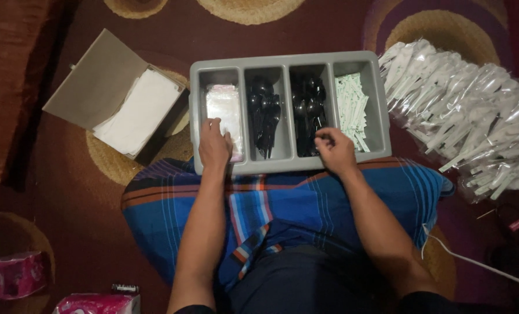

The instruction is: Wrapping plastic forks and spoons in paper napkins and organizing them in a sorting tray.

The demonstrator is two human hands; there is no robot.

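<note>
**Four-compartment cutlery tray, two hands at its near edge**

Head view.

- Grey tray (pixel 282 61): centre of frame, long axis running left to right, near edge resting on the blue striped cloth (pixel 306 203) over the person's lap. Four compartments side by side, each running from the top of the frame toward the bottom.
- Far-left compartment: clear plastic sleeves (pixel 223 104), lying flat.
- Second compartment: black spoons (pixel 263 113), long axes along the compartment, bowls toward the top of the frame.
- Third compartment: black cutlery (pixel 307 107), aligned the same way; kind not clear.
- Far-right compartment: small white paper packets (pixel 351 110), loosely stacked, lying mostly lengthwise.
- Left hand (pixel 214 145): palm down on the near end of the clear sleeves, fingers spread slightly and flat; whether it grips one cannot be told.
- Right hand (pixel 336 150): at the near end of the third compartment, fingers curled together over the cutlery handles; what they pinch is hidden.
- Open cardboard box (pixel 91 81): upper left, holding white napkins (pixel 137 110).
- Pile of wrapped cutlery packs (pixel 474 110): right of frame, on the patterned carpet (pixel 67 197).
- Pink packets (pixel 18 273): lower left.
</note>
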